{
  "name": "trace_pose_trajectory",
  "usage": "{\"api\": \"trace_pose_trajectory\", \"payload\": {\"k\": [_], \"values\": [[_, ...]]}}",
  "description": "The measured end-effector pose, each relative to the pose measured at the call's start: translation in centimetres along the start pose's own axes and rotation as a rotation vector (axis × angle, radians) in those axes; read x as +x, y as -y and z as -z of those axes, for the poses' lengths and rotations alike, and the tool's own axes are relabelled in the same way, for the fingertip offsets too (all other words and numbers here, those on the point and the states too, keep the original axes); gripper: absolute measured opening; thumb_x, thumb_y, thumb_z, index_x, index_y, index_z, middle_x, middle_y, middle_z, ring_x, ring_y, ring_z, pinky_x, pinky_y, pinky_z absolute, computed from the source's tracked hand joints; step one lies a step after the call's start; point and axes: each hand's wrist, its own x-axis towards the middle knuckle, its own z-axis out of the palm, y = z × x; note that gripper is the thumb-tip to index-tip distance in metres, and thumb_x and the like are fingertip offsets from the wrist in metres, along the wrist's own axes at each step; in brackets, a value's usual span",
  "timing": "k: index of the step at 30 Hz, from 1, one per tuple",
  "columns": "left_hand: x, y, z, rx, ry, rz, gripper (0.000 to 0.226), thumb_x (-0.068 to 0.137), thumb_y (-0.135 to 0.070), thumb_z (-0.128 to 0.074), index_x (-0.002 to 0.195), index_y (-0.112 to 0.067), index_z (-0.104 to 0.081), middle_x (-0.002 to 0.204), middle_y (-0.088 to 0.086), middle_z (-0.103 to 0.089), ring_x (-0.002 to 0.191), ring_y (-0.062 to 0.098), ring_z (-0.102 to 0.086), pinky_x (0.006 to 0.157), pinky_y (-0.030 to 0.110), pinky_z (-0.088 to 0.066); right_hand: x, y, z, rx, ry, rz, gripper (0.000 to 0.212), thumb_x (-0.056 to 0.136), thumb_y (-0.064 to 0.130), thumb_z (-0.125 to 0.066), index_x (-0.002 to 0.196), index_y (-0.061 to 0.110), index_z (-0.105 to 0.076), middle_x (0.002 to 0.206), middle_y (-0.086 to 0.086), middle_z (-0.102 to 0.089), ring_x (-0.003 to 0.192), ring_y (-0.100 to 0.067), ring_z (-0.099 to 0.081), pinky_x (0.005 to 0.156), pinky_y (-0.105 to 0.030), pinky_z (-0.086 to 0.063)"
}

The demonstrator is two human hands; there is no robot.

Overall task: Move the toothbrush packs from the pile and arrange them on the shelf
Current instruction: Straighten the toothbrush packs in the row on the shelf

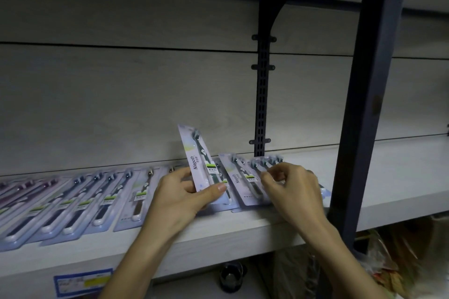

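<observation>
Placement step: the left hand [184, 198] pinches 1 toothbrush pack [202, 161], tilted above the shelf [243, 228], while the right hand [290, 185] fingers the pile [245, 179]; next, it likely joins the row [80, 199].

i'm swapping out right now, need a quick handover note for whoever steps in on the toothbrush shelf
Left hand pinches one toothbrush pack, tilted up off the shelf.
Right hand has its fingers curled at the packs in the pile, just right of the raised one.
Done: a row of packs lies flat along the shelf to the left.
Left: lay the held pack at the row's right end, then work through the pile.
</observation>
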Motion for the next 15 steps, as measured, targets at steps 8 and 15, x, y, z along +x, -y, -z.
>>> {"api": "trace_pose_trajectory", "payload": {"k": [8,15], "values": [[1.4,0.0,-2.6,0.027,-0.006,0.002,0.036,0.066,-0.019,-0.084,0.096,-0.009,-0.067,0.076,0.005,-0.075,0.066,0.017,-0.067,0.054,0.026,-0.047,0.2,-1.7,0.9,0.019,0.009,0.034,0.019,0.085,0.033,-0.058,0.092,0.023,-0.073,0.086,0.007,-0.070,0.089,-0.014,-0.061,0.073,-0.031,-0.052],[2.6,-0.2,-4.1,0.176,-0.025,0.010,0.039,0.062,-0.027,-0.087,0.093,-0.017,-0.064,0.073,-0.002,-0.075,0.065,0.014,-0.071,0.054,0.021,-0.049,0.9,-2.1,0.3,0.052,0.042,0.070,0.017,0.085,0.032,-0.058,0.092,0.025,-0.071,0.087,0.007,-0.069,0.090,-0.015,-0.060,0.074,-0.037,-0.055]]}}
